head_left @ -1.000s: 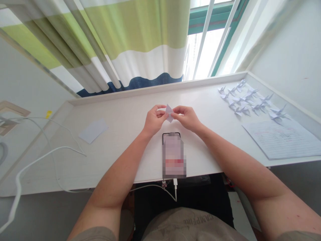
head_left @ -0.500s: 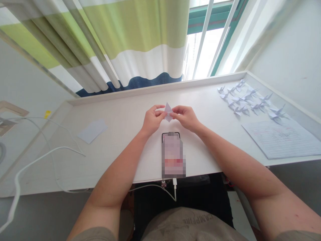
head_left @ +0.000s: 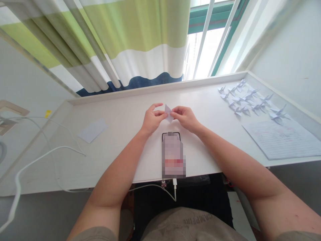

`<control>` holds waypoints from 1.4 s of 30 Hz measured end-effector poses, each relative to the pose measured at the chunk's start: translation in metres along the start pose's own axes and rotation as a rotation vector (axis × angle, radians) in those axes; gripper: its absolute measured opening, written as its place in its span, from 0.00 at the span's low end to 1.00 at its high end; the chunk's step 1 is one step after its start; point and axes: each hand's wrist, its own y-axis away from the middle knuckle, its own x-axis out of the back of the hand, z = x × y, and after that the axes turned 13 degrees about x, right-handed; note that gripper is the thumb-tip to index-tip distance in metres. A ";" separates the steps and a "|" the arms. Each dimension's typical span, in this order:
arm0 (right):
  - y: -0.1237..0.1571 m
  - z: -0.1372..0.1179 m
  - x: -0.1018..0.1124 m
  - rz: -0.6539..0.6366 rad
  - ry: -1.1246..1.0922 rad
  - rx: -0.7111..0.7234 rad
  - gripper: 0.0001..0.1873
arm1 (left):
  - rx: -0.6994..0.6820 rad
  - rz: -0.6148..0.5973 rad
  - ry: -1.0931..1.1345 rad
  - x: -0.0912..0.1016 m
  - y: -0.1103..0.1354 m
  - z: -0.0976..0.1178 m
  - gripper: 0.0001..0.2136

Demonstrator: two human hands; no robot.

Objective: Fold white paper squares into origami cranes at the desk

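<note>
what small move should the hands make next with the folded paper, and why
Probably lower the raised index finger of the left hand onto the folded paper: that finger stands clear of it, while the thumbs are at the paper and the right hand pinches its side, so another fingertip might steady the pointed shape.

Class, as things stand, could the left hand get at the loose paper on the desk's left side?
Probably yes: only bare desk shows between the left hand and the loose paper, though that hand holds the folded paper and might need to let go first.
</note>
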 end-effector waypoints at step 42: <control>-0.006 0.005 0.012 0.022 0.344 0.182 0.13 | 0.048 -0.092 -0.025 -0.011 -0.003 -0.017 0.23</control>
